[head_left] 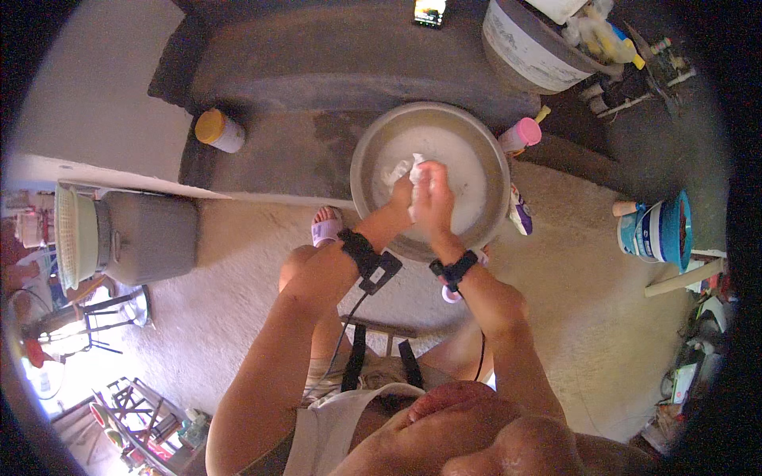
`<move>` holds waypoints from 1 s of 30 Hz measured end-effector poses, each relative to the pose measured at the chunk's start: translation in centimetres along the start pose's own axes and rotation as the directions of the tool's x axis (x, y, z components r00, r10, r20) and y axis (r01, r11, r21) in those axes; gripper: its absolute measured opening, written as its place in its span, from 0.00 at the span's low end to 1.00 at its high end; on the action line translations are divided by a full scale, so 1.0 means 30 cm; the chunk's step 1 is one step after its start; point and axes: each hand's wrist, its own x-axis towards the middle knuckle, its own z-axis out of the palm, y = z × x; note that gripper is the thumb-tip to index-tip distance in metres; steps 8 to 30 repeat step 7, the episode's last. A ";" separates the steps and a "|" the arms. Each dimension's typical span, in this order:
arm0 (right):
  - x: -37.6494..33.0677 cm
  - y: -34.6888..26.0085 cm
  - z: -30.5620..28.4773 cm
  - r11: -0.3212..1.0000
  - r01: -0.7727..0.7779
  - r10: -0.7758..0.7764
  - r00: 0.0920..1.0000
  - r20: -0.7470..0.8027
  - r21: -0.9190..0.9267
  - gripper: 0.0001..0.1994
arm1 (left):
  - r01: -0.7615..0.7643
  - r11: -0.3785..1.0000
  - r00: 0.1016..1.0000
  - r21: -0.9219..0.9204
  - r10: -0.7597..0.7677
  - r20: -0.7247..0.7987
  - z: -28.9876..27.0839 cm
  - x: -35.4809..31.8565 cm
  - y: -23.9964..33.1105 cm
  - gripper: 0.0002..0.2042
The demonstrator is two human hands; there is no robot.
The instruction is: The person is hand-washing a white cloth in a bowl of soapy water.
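Both of my hands are together over a wide round grey basin (362,184) of cloudy, whitish, foamy water. My left hand (402,195) and my right hand (433,193) press against each other, closed on a crumpled white cloth (416,164). Part of the cloth sticks out past the fingers, toward the far side of the basin. The left fingers are mostly hidden behind the right hand and the cloth. A black strap with a cable is on each wrist.
Beside the basin stand a pink-lidded container (521,135) and a purple-and-white pack (520,211). A yellow-lidded jar (221,131) and a lit phone (429,12) rest on the dark ledge. A large tub (528,51) is far right, a blue bucket (665,231) right, a grey bin (155,238) left.
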 end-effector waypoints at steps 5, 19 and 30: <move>0.054 -0.005 -0.025 0.999 -0.035 0.036 0.998 0.042 -0.022 0.08 | 0.488 0.091 0.705 -0.868 -0.628 0.330 0.056 0.052 -0.075 0.19; 0.085 0.053 -0.032 0.998 -0.056 0.057 0.998 0.023 -0.025 0.08 | 0.397 0.133 0.712 -0.908 -0.669 0.213 0.069 0.070 -0.068 0.20; 0.085 0.053 -0.032 0.998 -0.056 0.057 0.998 0.023 -0.025 0.08 | 0.397 0.133 0.712 -0.908 -0.669 0.213 0.069 0.070 -0.068 0.20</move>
